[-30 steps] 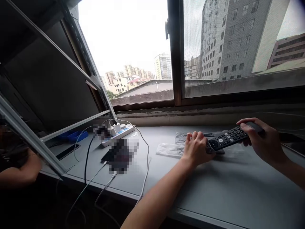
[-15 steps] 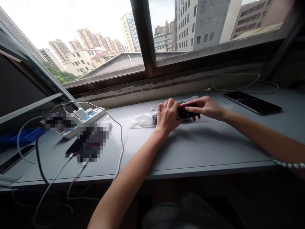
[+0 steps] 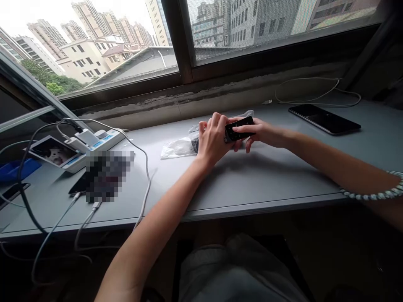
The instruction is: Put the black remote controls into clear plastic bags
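A small black device with button-like marks (image 3: 242,128) is held between my two hands above the grey desk. My left hand (image 3: 213,136) has its fingers curled at the device's left end. From the right, my right hand (image 3: 256,131) grips it, with the thumb lying across its face. Clear plastic bags (image 3: 178,149) lie beside and behind my left hand, with something dark partly hidden by that hand.
A black phone (image 3: 325,118) lies at the right, near a coiled white cable (image 3: 315,100). At the left are a white power strip (image 3: 107,140) with plugs, a photo card (image 3: 53,152), a blurred dark device (image 3: 78,180) and several cables. A window frame borders the desk.
The camera view has shifted, so the desk items appear higher and further left. The device's face is tilted a little more, and the red edge beside it no longer shows.
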### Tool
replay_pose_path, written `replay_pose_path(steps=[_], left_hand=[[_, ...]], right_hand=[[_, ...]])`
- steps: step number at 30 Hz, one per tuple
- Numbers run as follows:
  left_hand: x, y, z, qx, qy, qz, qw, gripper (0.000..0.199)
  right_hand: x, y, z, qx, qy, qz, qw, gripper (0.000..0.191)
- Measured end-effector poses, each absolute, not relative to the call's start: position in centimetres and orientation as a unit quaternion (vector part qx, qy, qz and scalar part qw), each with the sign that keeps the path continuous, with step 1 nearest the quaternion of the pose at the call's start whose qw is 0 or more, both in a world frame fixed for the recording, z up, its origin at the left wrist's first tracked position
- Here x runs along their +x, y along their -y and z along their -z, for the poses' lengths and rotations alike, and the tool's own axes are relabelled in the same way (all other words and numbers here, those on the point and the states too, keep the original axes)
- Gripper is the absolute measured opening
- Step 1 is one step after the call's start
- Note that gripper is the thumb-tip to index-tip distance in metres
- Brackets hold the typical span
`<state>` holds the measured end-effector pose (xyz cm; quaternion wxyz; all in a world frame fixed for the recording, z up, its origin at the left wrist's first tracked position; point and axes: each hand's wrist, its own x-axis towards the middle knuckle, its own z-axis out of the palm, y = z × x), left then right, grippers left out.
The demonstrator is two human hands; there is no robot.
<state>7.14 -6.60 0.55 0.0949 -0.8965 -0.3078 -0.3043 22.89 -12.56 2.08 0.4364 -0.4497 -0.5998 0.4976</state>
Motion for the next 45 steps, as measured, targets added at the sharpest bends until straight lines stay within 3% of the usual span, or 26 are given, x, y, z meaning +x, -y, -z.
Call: replay_pose_path(steps=[4, 11, 17, 20, 24, 30, 38, 45], left_hand=[[7.2, 6.3, -0.5, -0.896, 0.304, 0.309, 0.092, 0.043], [6.1, 4.1, -0.9, -0.895, 0.322, 0.297, 0.088, 0.043], [5.2, 3.1, -1.0, -0.893, 0.343, 0.284, 0.063, 0.043], [5.1, 3.4, -1.1, -0.892, 0.345, 0.289, 0.051, 0.043], [5.0, 4.2, -1.3, -0.890, 0.342, 0.298, 0.045, 0.040], [5.0, 4.9, -1.4, -0.896, 0.327, 0.295, 0.056, 0.044], [5.8, 6.2, -0.8, -0.938, 0.245, 0.246, 0.019, 0.049], [6.1, 7.3, -0.6, -0.952, 0.201, 0.230, 0.012, 0.047]], right_hand=[[22.7, 12.6, -2.1, -0.441, 0.585, -0.518, 0.441, 0.041], [23.7, 12.2, -2.6, -0.479, 0.475, -0.474, 0.566, 0.032], [24.9, 12.2, -3.2, -0.455, 0.386, -0.500, 0.627, 0.053], [24.8, 12.3, -3.3, -0.432, 0.371, -0.529, 0.630, 0.040], [24.7, 12.1, -3.3, -0.384, 0.336, -0.595, 0.621, 0.036], [25.2, 11.7, -2.5, -0.429, 0.359, -0.569, 0.603, 0.024], [25.7, 11.7, -1.0, -0.472, 0.496, -0.548, 0.481, 0.031], [24.1, 12.4, -1.1, -0.521, 0.569, -0.464, 0.434, 0.039]])
